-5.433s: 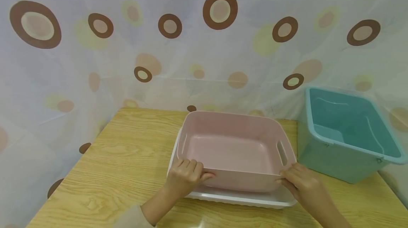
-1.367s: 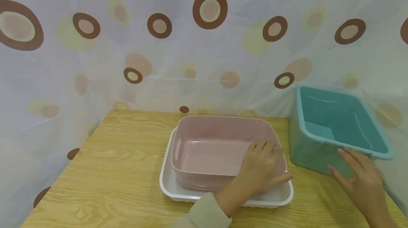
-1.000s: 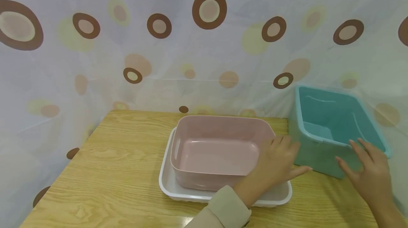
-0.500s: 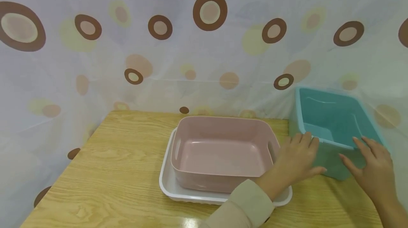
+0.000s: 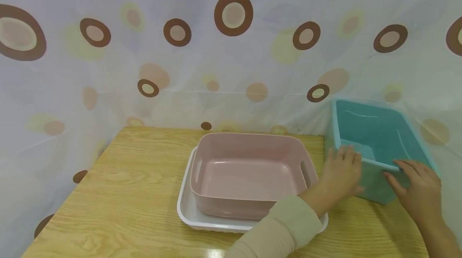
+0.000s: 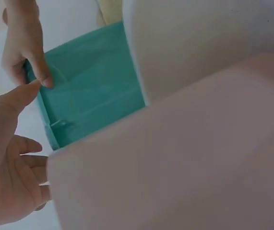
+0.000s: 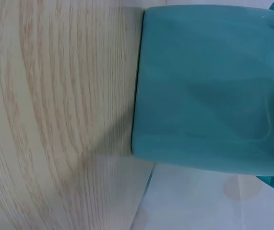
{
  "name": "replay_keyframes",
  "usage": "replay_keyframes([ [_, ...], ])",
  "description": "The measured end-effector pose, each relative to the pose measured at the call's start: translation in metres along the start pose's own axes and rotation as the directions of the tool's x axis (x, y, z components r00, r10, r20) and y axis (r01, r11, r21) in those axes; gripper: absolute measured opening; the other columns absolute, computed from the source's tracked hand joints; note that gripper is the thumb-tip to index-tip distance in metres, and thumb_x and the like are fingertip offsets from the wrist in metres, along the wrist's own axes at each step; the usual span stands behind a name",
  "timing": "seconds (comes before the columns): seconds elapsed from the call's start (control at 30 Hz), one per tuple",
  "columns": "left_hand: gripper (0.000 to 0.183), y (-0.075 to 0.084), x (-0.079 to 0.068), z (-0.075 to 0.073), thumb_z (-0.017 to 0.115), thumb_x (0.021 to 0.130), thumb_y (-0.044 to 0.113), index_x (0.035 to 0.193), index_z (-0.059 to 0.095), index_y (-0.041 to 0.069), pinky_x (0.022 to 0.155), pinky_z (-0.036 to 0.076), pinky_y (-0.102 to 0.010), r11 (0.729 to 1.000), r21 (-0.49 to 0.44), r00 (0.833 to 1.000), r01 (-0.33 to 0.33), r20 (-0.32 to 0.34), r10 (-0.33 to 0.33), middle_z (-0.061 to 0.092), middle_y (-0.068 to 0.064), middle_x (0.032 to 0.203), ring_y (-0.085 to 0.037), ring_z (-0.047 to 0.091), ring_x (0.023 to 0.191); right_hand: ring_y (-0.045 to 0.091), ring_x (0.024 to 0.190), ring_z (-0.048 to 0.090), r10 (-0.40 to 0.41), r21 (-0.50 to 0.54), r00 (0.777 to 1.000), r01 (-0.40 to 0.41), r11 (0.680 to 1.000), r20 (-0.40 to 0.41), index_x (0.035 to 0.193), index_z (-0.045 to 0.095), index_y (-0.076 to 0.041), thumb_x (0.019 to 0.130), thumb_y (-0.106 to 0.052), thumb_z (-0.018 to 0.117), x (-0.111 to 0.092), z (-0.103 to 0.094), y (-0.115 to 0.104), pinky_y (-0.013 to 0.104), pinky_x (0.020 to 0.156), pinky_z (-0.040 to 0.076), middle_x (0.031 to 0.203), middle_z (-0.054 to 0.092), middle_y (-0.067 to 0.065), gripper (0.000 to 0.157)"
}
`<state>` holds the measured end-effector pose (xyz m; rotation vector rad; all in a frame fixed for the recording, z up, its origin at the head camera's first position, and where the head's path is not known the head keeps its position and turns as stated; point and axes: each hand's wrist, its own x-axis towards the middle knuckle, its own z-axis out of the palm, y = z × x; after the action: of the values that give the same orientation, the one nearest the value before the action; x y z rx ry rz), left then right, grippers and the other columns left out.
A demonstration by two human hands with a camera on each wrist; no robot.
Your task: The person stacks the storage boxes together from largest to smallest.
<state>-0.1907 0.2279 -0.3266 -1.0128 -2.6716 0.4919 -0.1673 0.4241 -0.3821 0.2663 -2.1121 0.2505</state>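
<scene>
A teal plastic storage bin (image 5: 379, 137) stands on the table at the right, its open top upward. My right hand (image 5: 420, 187) holds its front rim, fingers over the edge and thumb on the outside. In the left wrist view the right hand (image 6: 24, 52) shows this pinch from the side. My left hand (image 5: 341, 171) is at the rim's front left corner with loosely bent fingers; in the left wrist view the left hand (image 6: 7, 163) looks apart from the rim. A pink bin (image 5: 249, 177) with handle slots sits inside a white tray (image 5: 185, 206), partly behind the left sleeve.
The wooden table (image 5: 108, 194) carries all the containers. A curtain (image 5: 202, 65) with a circle pattern hangs behind and along both sides. The teal bin stands near the table's right edge, close to the curtain.
Both hands have left the pink bin's front rim. The left hand has moved right across it to the teal bin; the right hand has come to grip the teal rim. The containers stay in place.
</scene>
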Motion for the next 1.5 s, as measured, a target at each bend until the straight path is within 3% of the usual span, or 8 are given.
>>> replay_keyframes([
  [0.07, 0.084, 0.000, 0.001, 0.004, 0.035, 0.078, 0.074, 0.145, 0.017, 0.027, 0.111, 0.026, -0.027, 1.000, -0.021, 0.999, 0.005, 0.053, -0.003, 0.018, 0.006, 0.151, -0.008, 0.021, 0.138, 0.045, 0.075, 0.053, -0.002, 0.016, 1.000, 0.002, 1.000, -0.016, 0.087, 0.061, 0.013, 0.085, -0.065, 0.037, 0.000, 0.002, 0.000, 0.024, 0.093, 0.039, 0.082, 0.061, 0.031, 0.083],
  [0.17, 0.084, 0.000, 0.001, 0.007, 0.036, 0.078, 0.073, 0.145, 0.016, 0.027, 0.112, 0.024, -0.026, 0.999, -0.039, 0.997, 0.000, 0.078, 0.003, 0.016, 0.005, 0.151, -0.008, 0.020, 0.138, 0.043, 0.069, 0.054, 0.000, 0.031, 0.999, 0.001, 1.000, -0.032, 0.084, 0.062, 0.013, 0.085, -0.065, 0.037, 0.001, 0.005, 0.000, 0.019, 0.078, 0.033, 0.077, 0.062, 0.030, 0.081],
  [0.27, 0.082, -0.001, 0.000, 0.007, 0.037, 0.079, 0.073, 0.144, 0.018, 0.026, 0.112, 0.023, -0.024, 0.999, -0.052, 0.998, -0.006, 0.066, 0.010, 0.019, 0.006, 0.150, -0.008, 0.020, 0.138, 0.043, 0.067, 0.053, 0.009, 0.019, 0.999, -0.009, 1.000, -0.036, 0.082, 0.062, 0.012, 0.085, -0.065, 0.036, 0.002, 0.004, -0.001, 0.030, 0.069, 0.033, 0.075, 0.062, 0.029, 0.082],
  [0.43, 0.079, -0.002, -0.001, 0.006, 0.040, 0.080, 0.070, 0.143, 0.023, 0.026, 0.111, 0.023, -0.020, 0.997, -0.075, 0.999, -0.016, 0.047, 0.020, 0.023, 0.007, 0.148, -0.007, 0.023, 0.136, 0.043, 0.066, 0.050, 0.034, 0.029, 0.998, -0.033, 0.999, -0.043, 0.080, 0.063, 0.012, 0.084, -0.066, 0.036, 0.000, 0.002, -0.002, 0.029, 0.069, 0.032, 0.072, 0.061, 0.029, 0.082],
  [0.87, 0.069, -0.007, -0.005, 0.010, 0.041, 0.083, 0.066, 0.137, 0.036, 0.022, 0.104, 0.030, -0.013, 0.997, -0.073, 0.998, -0.037, -0.060, 0.032, 0.036, 0.005, 0.139, -0.007, 0.035, 0.130, 0.045, 0.068, 0.051, 0.078, 0.004, 0.996, -0.078, 0.997, 0.032, 0.084, 0.063, 0.012, 0.083, -0.068, 0.030, -0.003, -0.011, -0.017, 0.048, 0.063, 0.033, 0.076, 0.061, 0.031, 0.086],
  [1.13, 0.067, -0.014, -0.007, 0.014, 0.043, 0.085, 0.062, 0.136, 0.037, 0.019, 0.107, 0.026, -0.014, 0.994, -0.098, 0.993, -0.045, -0.111, 0.034, 0.038, 0.003, 0.139, -0.008, 0.036, 0.130, 0.035, 0.071, 0.047, 0.063, 0.043, 0.998, -0.064, 0.997, 0.022, 0.087, 0.065, 0.010, 0.088, -0.060, 0.033, -0.002, -0.016, -0.029, 0.015, 0.072, 0.031, 0.078, 0.063, 0.027, 0.077],
  [1.23, 0.067, -0.016, -0.007, 0.015, 0.044, 0.085, 0.062, 0.136, 0.038, 0.019, 0.107, 0.026, -0.014, 0.994, -0.100, 0.992, -0.036, -0.122, 0.023, 0.039, 0.003, 0.138, -0.009, 0.036, 0.130, 0.038, 0.072, 0.049, 0.070, 0.053, 0.997, -0.071, 0.996, 0.018, 0.089, 0.065, 0.011, 0.090, -0.058, 0.034, -0.003, -0.017, -0.035, 0.010, 0.078, 0.030, 0.080, 0.063, 0.028, 0.075],
  [1.5, 0.070, -0.019, -0.003, 0.018, 0.042, 0.087, 0.061, 0.141, 0.028, 0.018, 0.110, 0.020, -0.015, 0.986, -0.169, 1.000, 0.012, -0.016, -0.015, 0.028, 0.003, 0.146, -0.009, 0.026, 0.136, 0.032, 0.076, 0.050, 0.068, 0.080, 0.997, -0.070, 0.994, 0.023, 0.093, 0.064, 0.012, 0.092, -0.054, 0.033, -0.004, -0.019, -0.053, -0.004, 0.090, 0.016, 0.081, 0.062, 0.029, 0.073],
])
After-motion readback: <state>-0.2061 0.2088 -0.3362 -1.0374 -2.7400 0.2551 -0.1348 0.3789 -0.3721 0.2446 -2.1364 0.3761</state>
